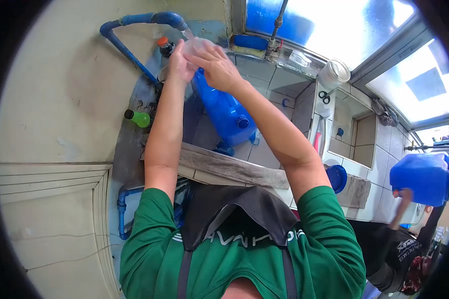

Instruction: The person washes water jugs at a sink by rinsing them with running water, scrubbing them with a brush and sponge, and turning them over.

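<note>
Under the outlet of a blue water pipe (139, 20), both my hands are around a whitish, translucent object (193, 46) whose kind I cannot make out. Water runs from the pipe onto it. My left hand (180, 66) grips its near left side, with the thumb up. Over its right side lies my right hand (217, 69), fingers extended and pressed against it. Just below my hands, a large blue plastic jug (222, 109) lies tilted in a tiled basin (272, 154), its round cap (242, 122) facing up. My right forearm passes over part of the basin.
Left of the basin are a green bottle (141, 119) and a dark bottle with an orange cap (165, 46). To the right are scissors (325, 96), a brush (324, 119), a white tub (334, 73) and a blue lid (336, 178). Another person's hand (403, 202) touches a blue jerrycan (420, 177).
</note>
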`<state>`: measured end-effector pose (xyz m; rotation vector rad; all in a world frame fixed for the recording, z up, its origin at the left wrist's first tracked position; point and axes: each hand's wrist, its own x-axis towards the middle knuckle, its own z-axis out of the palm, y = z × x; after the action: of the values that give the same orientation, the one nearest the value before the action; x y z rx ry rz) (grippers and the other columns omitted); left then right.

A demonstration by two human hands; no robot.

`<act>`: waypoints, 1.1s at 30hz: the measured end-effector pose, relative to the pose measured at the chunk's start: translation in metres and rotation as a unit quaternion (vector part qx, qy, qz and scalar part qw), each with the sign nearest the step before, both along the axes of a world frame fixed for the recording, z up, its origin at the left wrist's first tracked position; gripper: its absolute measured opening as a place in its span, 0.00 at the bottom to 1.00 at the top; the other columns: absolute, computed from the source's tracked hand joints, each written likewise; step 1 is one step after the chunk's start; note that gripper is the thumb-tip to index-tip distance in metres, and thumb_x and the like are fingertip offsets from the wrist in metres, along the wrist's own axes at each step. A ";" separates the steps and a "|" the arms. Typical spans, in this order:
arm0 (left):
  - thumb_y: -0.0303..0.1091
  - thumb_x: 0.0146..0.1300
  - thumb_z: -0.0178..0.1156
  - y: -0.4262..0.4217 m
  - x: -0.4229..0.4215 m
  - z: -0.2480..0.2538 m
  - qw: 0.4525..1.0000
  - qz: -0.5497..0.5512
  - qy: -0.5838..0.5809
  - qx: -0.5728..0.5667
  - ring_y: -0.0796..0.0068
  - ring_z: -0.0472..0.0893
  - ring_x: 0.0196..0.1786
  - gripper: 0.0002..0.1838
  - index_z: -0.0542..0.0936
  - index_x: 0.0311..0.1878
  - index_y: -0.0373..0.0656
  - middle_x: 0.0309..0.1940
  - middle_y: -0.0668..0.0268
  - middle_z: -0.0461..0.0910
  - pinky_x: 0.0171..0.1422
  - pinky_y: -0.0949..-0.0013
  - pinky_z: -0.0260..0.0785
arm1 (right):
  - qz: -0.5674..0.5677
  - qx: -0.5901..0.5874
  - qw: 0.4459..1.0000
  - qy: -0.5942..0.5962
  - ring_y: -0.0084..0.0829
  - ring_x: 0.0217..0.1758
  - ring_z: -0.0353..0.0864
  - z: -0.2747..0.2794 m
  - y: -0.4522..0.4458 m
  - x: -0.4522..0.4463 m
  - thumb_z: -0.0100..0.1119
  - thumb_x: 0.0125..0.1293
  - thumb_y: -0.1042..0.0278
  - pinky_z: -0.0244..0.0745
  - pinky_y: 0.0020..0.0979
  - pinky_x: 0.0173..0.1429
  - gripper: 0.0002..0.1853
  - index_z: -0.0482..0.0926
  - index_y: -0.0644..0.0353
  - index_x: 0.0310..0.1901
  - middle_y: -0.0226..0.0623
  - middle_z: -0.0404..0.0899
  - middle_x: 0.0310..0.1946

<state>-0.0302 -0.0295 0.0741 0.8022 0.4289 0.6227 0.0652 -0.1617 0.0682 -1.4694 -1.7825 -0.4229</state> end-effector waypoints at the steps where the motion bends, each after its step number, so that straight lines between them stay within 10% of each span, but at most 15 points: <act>1: 0.57 0.76 0.39 -0.001 0.002 -0.003 0.999 0.024 0.002 0.032 0.61 0.78 0.59 0.32 0.73 0.65 0.39 0.57 0.55 0.79 0.65 0.59 0.68 | 0.001 0.001 1.000 -0.002 0.52 0.70 0.68 -0.005 -0.001 -0.001 0.62 0.54 0.74 0.63 0.49 0.71 0.29 0.78 0.46 0.61 0.52 0.74 0.62; 3: 0.55 0.77 0.39 -0.004 0.009 -0.007 0.997 0.040 0.004 0.063 0.62 0.78 0.58 0.30 0.73 0.65 0.39 0.56 0.57 0.79 0.65 0.60 0.68 | -0.204 -0.013 0.978 0.038 0.60 0.77 0.54 -0.015 -0.007 0.001 0.64 0.52 0.73 0.49 0.55 0.76 0.37 0.71 0.41 0.68 0.58 0.61 0.71; 6: 0.54 0.78 0.36 -0.032 0.015 -0.009 0.969 0.117 0.033 0.215 0.65 0.77 0.60 0.30 0.71 0.65 0.38 0.57 0.58 0.79 0.67 0.60 0.67 | -0.214 -0.009 0.970 0.111 0.66 0.72 0.59 -0.023 -0.019 -0.007 0.66 0.51 0.71 0.58 0.56 0.72 0.26 0.76 0.60 0.54 0.69 0.60 0.68; 10: 0.65 0.75 0.33 -0.066 0.026 -0.027 0.985 -0.024 0.062 0.162 0.66 0.77 0.61 0.39 0.71 0.65 0.37 0.57 0.58 0.79 0.68 0.63 0.66 | -0.149 0.020 0.980 0.127 0.54 0.49 0.79 -0.035 -0.063 -0.003 0.61 0.55 0.72 0.73 0.51 0.52 0.11 0.72 0.62 0.38 0.51 0.79 0.45; 17: 0.63 0.55 0.68 -0.113 -0.007 -0.058 0.686 0.103 0.472 0.544 0.62 0.80 0.43 0.34 0.76 0.42 0.36 0.38 0.57 0.81 0.48 0.56 0.71 | -0.385 -0.026 0.887 0.256 0.55 0.36 0.83 -0.026 -0.268 0.040 0.57 0.62 0.73 0.77 0.50 0.38 0.16 0.72 0.54 0.52 0.50 0.83 0.36; 21: 0.57 0.57 0.70 -0.108 -0.017 -0.101 0.782 0.047 0.474 0.403 0.67 0.80 0.40 0.28 0.78 0.40 0.37 0.37 0.58 0.82 0.45 0.60 0.71 | -0.522 -0.003 0.813 0.260 0.41 0.42 0.83 -0.041 -0.418 0.063 0.56 0.63 0.72 0.76 0.38 0.49 0.20 0.73 0.66 0.56 0.50 0.81 0.44; 23: 0.45 0.58 0.69 -0.131 -0.013 -0.076 0.903 0.019 0.288 0.318 0.72 0.80 0.35 0.17 0.80 0.35 0.38 0.32 0.62 0.82 0.40 0.64 0.71 | -0.557 -0.063 0.718 0.414 0.39 0.44 0.81 -0.048 -0.486 0.064 0.60 0.60 0.69 0.75 0.37 0.52 0.20 0.75 0.66 0.54 0.47 0.81 0.44; 26: 0.34 0.57 0.65 -0.121 -0.005 -0.080 0.881 -0.015 0.294 0.371 0.76 0.78 0.29 0.09 0.81 0.28 0.39 0.25 0.66 0.80 0.35 0.67 0.69 | -0.539 -0.201 0.633 0.517 0.40 0.52 0.79 -0.065 -0.545 0.069 0.67 0.56 0.62 0.73 0.38 0.58 0.23 0.79 0.65 0.51 0.50 0.80 0.46; 30: 0.33 0.53 0.62 -0.092 0.007 -0.067 0.809 -0.177 0.313 0.465 0.72 0.81 0.34 0.10 0.81 0.36 0.36 0.31 0.62 0.82 0.39 0.64 0.73 | -0.630 -0.195 0.730 0.177 0.48 0.58 0.76 -0.083 -0.525 0.055 0.74 0.51 0.55 0.69 0.42 0.64 0.29 0.81 0.62 0.53 0.54 0.79 0.50; 33: 0.37 0.55 0.62 -0.065 0.023 -0.057 0.713 -0.234 0.245 0.614 0.70 0.82 0.44 0.20 0.80 0.48 0.35 0.41 0.58 0.84 0.49 0.62 0.74 | -0.592 -0.145 0.757 0.234 0.48 0.60 0.75 -0.056 -0.453 0.056 0.75 0.51 0.50 0.68 0.43 0.66 0.31 0.81 0.63 0.53 0.53 0.79 0.52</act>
<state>-0.0077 -0.0947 0.0168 2.3226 0.2120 0.1105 0.1216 -0.6146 0.0126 -2.5452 -0.3288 -0.3182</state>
